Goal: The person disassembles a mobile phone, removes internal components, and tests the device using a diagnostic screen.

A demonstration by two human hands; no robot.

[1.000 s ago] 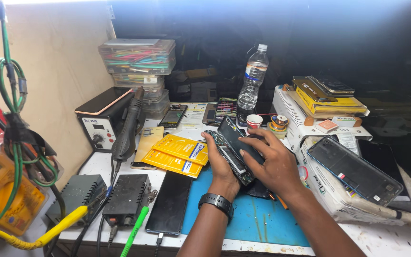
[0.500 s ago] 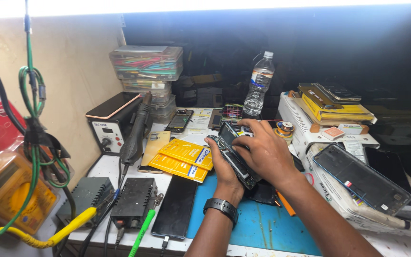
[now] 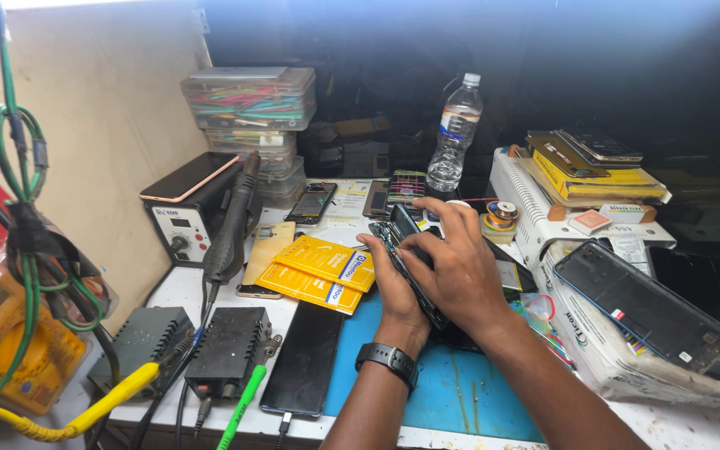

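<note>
While both hands (image 3: 427, 275) grip opened phone (image 3: 406, 250), yellow packets (image 3: 318, 271) just left, bottle (image 3: 455, 133) behind.

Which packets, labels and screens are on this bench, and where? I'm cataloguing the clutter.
Yellow packets: two flat rectangles, blue-white corners, left of the left hand.
Water bottle: clear, blue-white label band, back centre.
Dark phone: screen blank, lying front, beside the blue mat.
Yellow box: flat, on the right stack.
Opened phone: in both hands' grip.
</note>
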